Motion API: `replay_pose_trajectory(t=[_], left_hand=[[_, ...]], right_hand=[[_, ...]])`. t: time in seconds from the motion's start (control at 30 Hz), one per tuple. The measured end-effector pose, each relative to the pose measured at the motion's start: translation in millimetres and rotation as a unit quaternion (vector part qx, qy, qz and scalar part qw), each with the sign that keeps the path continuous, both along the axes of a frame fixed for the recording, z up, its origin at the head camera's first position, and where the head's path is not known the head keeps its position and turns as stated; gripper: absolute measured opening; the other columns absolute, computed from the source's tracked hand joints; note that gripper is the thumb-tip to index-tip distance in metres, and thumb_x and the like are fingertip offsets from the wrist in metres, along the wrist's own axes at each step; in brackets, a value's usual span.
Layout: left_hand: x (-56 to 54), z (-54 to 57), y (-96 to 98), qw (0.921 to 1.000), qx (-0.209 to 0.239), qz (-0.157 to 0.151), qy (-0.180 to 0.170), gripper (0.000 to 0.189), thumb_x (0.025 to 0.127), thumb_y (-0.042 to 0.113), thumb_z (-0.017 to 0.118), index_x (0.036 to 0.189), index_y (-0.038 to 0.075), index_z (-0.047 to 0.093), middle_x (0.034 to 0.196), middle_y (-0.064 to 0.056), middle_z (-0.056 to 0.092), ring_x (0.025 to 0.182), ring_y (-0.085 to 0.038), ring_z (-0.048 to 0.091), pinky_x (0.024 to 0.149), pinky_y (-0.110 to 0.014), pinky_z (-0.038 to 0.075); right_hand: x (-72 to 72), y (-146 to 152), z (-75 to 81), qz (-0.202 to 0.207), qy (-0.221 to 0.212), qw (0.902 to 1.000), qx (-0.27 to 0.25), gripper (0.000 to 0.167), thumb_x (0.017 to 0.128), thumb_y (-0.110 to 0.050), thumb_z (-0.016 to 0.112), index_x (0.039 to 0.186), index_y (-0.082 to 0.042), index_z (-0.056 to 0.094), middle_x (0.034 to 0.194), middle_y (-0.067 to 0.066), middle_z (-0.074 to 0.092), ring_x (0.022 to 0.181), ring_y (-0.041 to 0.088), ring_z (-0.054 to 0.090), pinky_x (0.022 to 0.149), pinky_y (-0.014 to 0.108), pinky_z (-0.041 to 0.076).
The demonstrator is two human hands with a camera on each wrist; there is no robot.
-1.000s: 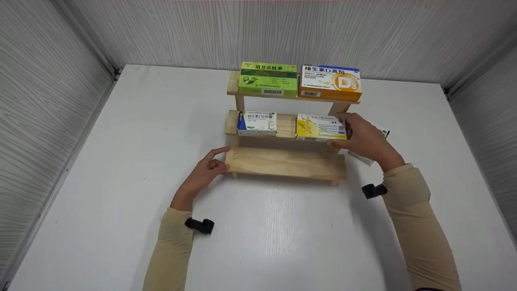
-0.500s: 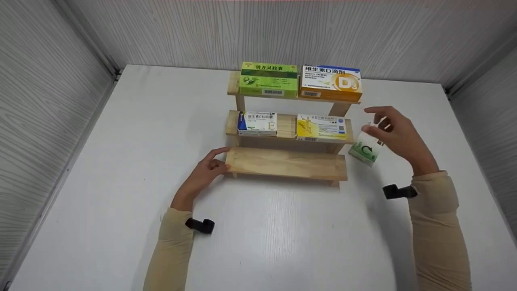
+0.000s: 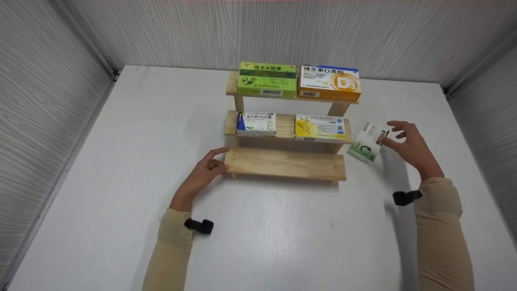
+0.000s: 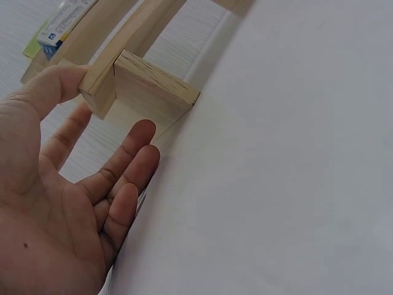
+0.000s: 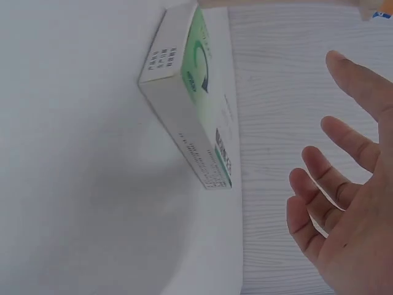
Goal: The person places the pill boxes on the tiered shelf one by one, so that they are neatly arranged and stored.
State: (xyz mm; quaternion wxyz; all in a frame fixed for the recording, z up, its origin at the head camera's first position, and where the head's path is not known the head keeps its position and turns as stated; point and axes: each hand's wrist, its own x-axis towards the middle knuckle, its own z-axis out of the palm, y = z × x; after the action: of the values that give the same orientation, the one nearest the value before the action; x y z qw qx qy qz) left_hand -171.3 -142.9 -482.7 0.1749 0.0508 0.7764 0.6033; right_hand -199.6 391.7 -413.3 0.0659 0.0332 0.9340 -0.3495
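Observation:
A three-tier wooden display stand [image 3: 284,161] stands on the white table. My left hand [image 3: 202,173] holds the left end of its lowest board between thumb and index finger; in the left wrist view the other fingers [image 4: 132,153] are loosely bent below it. To the right of the stand, a white and green medicine box [image 3: 367,143] marked with a C lies slanted on the table. My right hand [image 3: 414,147] is at the box's right side, fingers spread and holding nothing; in the right wrist view a gap shows between box [image 5: 190,104] and hand [image 5: 350,203].
On the top tier sit a green medicine box [image 3: 266,80] and an orange and white D3 box [image 3: 329,83]. The middle tier bears a small white and blue box [image 3: 256,123] and a yellow and white box [image 3: 320,127]. Grey wood-grain panels [image 3: 258,32] enclose the table.
My right hand has let go of the yellow and white box on the middle tier and moved right and down to the white and green box. The left hand stays put.

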Motion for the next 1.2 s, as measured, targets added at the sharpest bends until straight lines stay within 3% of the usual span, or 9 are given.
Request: replay_pose_trajectory(t=[0.23,0.43,0.73,1.2], left_hand=[[-1.1,-0.1,-1.1,1.0,-0.004,-0.001,-0.001,0.053,0.094,0.026,0.062,0.144,0.025,0.044,0.099,-0.004,0.058,0.091,-0.018,0.051,0.081,-0.031,0.039],[-2.3,0.1,0.3,0.9999,-0.012,0.003,-0.007,0.053,0.095,0.024,0.061,0.144,0.024,0.043,0.103,-0.005,0.057,0.093,-0.016,0.05,0.084,-0.03,0.039],[-3.5,-0.9,2.2,0.9997,-0.018,0.006,-0.013,0.055,0.095,0.023,0.061,0.146,0.024,0.041,0.103,-0.005,0.058,0.091,-0.016,0.049,0.082,-0.032,0.039],[-1.2,-1.4,0.1,0.9998,-0.019,0.001,-0.002,0.053,0.094,0.027,0.063,0.144,0.026,0.044,0.096,-0.002,0.057,0.088,-0.017,0.049,0.079,-0.029,0.039]], right_hand=[[-0.7,-4,-17.6,0.02,-0.035,0.9986,0.036,0.087,0.087,-0.05,0.066,0.15,-0.005,0.027,0.145,0.032,0.02,0.127,0.05,0.028,0.097,0.063,0.032],[-2.5,-14,-30.8,0.054,-0.078,0.9926,0.076,0.092,0.083,-0.053,0.069,0.152,-0.011,0.025,0.148,0.034,0.01,0.135,0.054,0.013,0.103,0.07,0.022],[-0.8,-22,-35.1,0.077,-0.068,0.9888,0.108,0.069,0.09,-0.04,0.066,0.145,-0.01,0.038,0.146,0.035,0.015,0.133,0.055,0.015,0.103,0.07,0.021],[9.1,-6,-37.5,0.092,-0.085,0.9858,0.112,0.057,0.094,-0.024,0.063,0.146,-0.014,0.042,0.147,0.035,0.012,0.13,0.056,0.015,0.099,0.069,0.025]])
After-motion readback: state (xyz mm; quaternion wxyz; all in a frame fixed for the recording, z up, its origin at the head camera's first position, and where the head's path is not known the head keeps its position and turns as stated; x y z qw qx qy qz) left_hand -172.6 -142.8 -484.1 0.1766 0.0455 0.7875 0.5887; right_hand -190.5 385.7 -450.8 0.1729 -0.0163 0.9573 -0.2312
